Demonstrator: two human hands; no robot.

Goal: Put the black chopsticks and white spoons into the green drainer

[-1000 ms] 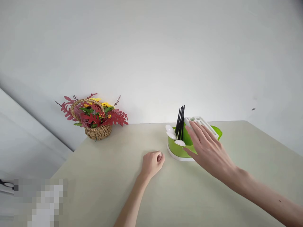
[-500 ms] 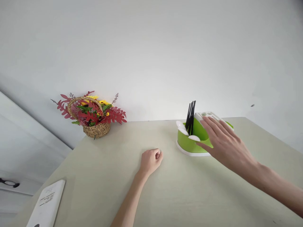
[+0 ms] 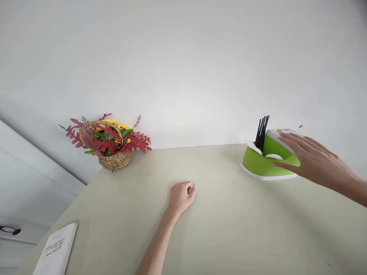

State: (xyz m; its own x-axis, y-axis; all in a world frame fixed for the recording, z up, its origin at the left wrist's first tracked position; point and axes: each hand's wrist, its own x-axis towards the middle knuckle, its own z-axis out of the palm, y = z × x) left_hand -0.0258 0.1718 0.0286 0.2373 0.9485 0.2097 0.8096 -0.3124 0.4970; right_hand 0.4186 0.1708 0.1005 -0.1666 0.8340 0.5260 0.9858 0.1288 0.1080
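Observation:
My right hand (image 3: 317, 156) lies across the right end of a green and white utensil holder (image 3: 258, 168), fingers over its white slotted top and thumb at its front rim. Part of that end is hidden behind the hand. Several black chopsticks (image 3: 261, 133) stand upright in the holder's open part. White spoons (image 3: 253, 147) lean at its left side, and another white rounded piece (image 3: 274, 156) shows at the front rim. My left hand (image 3: 182, 195) rests on the table as a closed fist, with nothing showing in it, apart from the holder.
A wicker basket (image 3: 116, 160) of red leaves and yellow flowers stands at the table's back left. A white flat object (image 3: 56, 248) with dark lines lies at the left edge. Behind the table (image 3: 218, 217) rises a white wall (image 3: 183, 76); a white cabinet (image 3: 28, 179) stands at left.
The utensil holder has slid right and slightly back along the table, together with my right hand. My left fist has stayed in place.

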